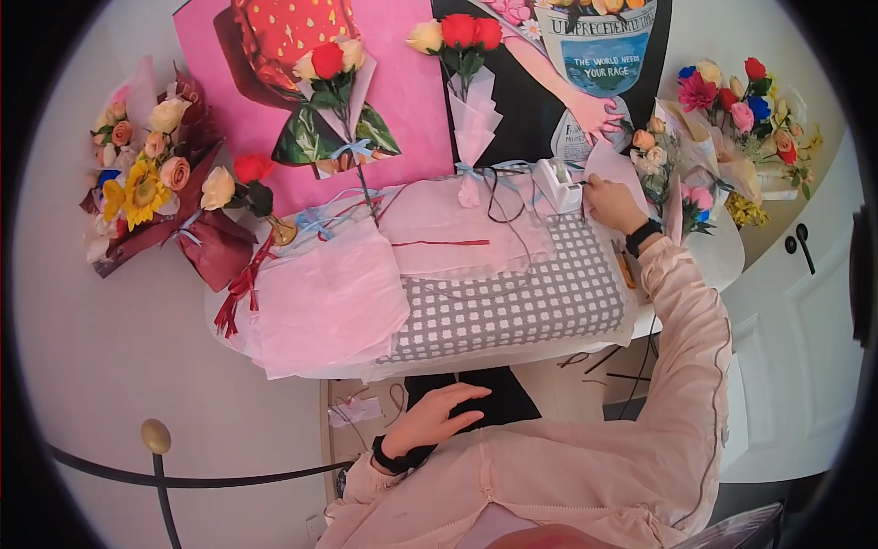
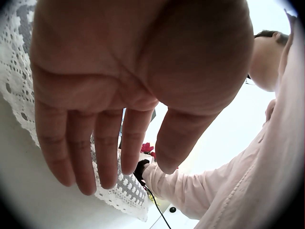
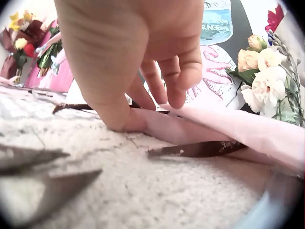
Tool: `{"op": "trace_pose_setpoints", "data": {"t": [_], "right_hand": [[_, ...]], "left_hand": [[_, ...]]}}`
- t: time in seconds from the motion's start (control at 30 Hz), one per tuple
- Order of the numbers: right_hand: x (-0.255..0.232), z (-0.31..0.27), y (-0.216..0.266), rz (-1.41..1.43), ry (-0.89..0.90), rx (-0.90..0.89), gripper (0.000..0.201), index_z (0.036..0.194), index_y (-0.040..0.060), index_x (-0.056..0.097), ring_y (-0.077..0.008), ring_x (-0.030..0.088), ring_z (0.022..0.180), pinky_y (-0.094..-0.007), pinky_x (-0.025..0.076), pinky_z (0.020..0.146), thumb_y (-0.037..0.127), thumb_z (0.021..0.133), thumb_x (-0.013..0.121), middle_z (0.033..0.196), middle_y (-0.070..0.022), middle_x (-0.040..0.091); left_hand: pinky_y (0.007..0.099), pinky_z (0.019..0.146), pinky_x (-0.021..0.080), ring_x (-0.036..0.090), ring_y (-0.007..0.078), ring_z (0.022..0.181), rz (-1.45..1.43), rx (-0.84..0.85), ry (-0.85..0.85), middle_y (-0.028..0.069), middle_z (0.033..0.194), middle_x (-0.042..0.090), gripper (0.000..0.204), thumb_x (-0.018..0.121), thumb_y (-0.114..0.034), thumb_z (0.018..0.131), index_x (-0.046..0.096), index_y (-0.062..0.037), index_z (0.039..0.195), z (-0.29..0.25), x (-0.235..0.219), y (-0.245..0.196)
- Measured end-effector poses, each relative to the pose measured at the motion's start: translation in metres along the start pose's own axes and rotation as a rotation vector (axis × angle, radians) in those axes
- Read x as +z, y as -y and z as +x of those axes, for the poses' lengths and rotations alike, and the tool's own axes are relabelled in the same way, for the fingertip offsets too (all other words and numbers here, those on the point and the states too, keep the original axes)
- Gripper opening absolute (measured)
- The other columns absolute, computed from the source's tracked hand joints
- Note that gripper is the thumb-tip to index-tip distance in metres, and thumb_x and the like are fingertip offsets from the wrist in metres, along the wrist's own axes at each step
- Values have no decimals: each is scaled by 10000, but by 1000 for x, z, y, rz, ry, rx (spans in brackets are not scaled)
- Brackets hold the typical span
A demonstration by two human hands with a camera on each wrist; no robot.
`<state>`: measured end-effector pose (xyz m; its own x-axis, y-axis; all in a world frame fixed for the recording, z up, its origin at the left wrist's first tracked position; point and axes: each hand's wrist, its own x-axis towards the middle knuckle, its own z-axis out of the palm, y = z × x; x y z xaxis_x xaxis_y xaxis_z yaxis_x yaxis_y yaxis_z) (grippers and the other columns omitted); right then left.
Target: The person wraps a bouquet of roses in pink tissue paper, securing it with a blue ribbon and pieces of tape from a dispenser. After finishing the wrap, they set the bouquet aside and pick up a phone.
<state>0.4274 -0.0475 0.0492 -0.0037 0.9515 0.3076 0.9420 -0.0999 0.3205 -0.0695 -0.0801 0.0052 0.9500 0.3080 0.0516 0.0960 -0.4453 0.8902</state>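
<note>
My right hand (image 1: 615, 203) reaches to the back right of the table, beside a white tape dispenser (image 1: 558, 187). In the right wrist view, its thumb and curled fingers (image 3: 177, 95) pinch the left end of some pink wrapping paper (image 3: 209, 125). A dark brown ribbon (image 3: 198, 150) lies against that paper, and another strip of ribbon passes behind the thumb. My left hand (image 1: 437, 423) hovers over my lap, fingers loosely extended. Its bare palm (image 2: 105, 52) faces the left wrist camera and holds nothing.
Pink sheets (image 1: 329, 302) cover the table's left part; a grey-and-white patterned cloth (image 1: 512, 316) lies at the front. Bouquets stand at the left (image 1: 146, 197) and right (image 1: 741, 119). An orange-handled tool (image 1: 626, 271) lies near my right forearm. Blurred pointed blades (image 3: 62, 191) show close to the right wrist camera.
</note>
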Motion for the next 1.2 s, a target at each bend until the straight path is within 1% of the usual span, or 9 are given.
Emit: {"op": "trace_pose_setpoints", "data": {"t": [0.17,0.33,0.43,0.63,0.73,0.8,0.9,1.03,1.2], "right_hand": [[13,-3,-4,-79,-92,-47,77,744,34,637,-266,651,742,-399,528,644,102,743,603,916,-105,575],[-6,1,-1,-82,-116,-32,94,699,46,642,-270,655,726,-394,531,641,103,753,589,939,-105,581],[-11,1,1,-89,-80,-27,94,697,48,645,-274,657,736,-398,531,659,107,749,592,953,-109,582],[-34,4,9,-39,-178,-106,67,730,67,651,-261,647,781,-385,527,694,91,744,590,989,-99,568],[-32,7,4,-90,-144,-81,58,744,74,648,-245,641,795,-378,526,693,90,737,592,989,-88,557],[-35,7,3,-89,-163,-113,59,758,72,642,-237,640,787,-371,528,685,93,734,592,984,-82,551],[-40,8,1,-97,-213,-115,70,779,72,636,-226,637,789,-359,529,672,97,730,592,983,-73,546],[-48,5,-1,-103,-262,-137,89,803,68,628,-221,635,803,-352,531,655,99,730,590,978,-71,542],[-43,5,-10,-95,-210,-49,80,802,72,642,-245,635,837,-371,533,671,98,747,590,968,-78,544]], "left_hand": [[358,833,500,626,305,996,5,71,-11,154,1126,631,382,632,-213,906,580,-35,1240,1,3,4],[354,837,500,625,295,1001,6,90,-14,153,1129,630,379,630,-202,906,580,-33,1241,0,6,8],[346,859,493,623,288,999,-15,46,-3,150,1117,632,373,634,-170,902,582,-24,1240,-1,4,3],[345,849,494,627,278,985,-17,37,-17,150,1114,633,376,638,-174,901,583,-25,1241,-5,4,7],[345,844,495,628,275,981,-21,36,-5,147,1114,634,377,637,-174,902,581,-26,1244,-4,5,7],[344,840,496,628,273,979,-24,25,4,145,1114,635,379,638,-174,901,580,-27,1246,-2,4,4],[353,824,500,628,306,996,-35,18,18,154,1151,628,390,635,-201,898,578,-29,1243,-1,5,8],[353,836,499,626,312,1010,-23,25,34,160,1161,624,404,635,-199,893,572,-28,1254,-1,6,10],[357,848,496,621,320,1023,-16,31,57,171,1169,619,411,629,-202,895,566,-21,1259,1,9,13]]}}
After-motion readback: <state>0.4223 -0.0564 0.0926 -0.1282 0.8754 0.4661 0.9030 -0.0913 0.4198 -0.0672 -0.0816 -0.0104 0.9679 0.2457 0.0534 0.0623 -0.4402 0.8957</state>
